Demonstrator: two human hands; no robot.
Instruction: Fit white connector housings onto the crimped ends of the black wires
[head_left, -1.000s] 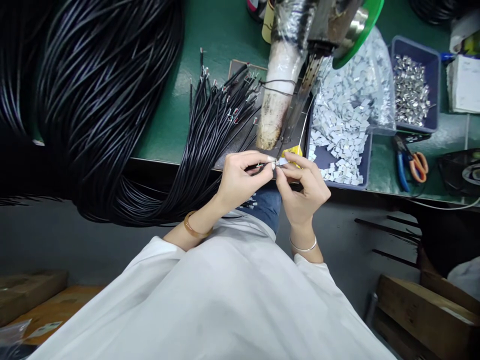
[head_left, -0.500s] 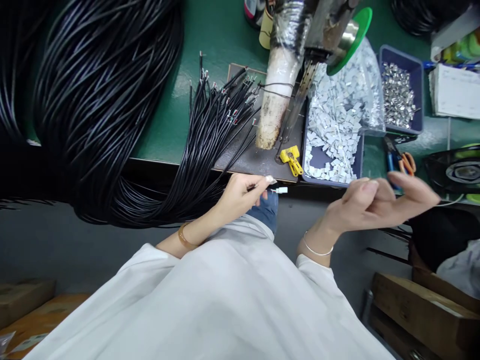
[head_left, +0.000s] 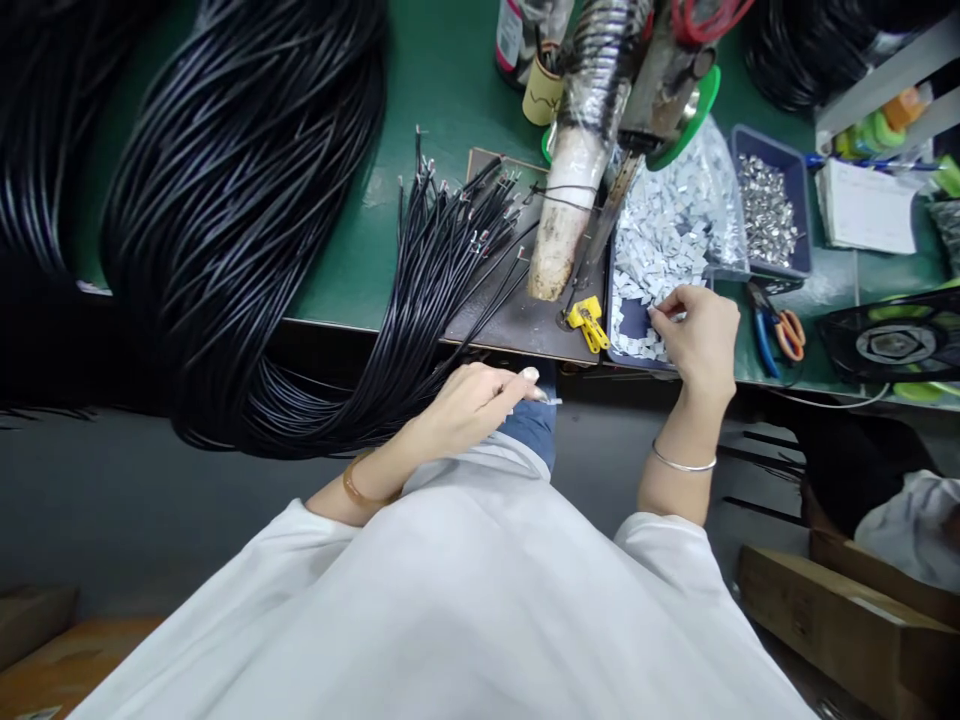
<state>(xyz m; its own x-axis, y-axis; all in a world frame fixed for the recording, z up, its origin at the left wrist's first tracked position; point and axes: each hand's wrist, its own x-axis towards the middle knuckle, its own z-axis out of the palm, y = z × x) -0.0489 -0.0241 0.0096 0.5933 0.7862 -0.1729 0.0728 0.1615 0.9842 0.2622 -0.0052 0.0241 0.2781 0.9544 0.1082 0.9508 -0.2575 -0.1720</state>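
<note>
One white connector (head_left: 555, 401) juts from my pinched left hand (head_left: 469, 402). My right hand (head_left: 703, 335), fingertips together, apparently picks from the tray (head_left: 634, 320), needing a delicate lift

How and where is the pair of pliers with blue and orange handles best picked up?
Probably around both handles, from above on the person's side. The pliers lie with jaws pointing away, and the blue handle and orange handle spread toward the near bench edge.
</note>
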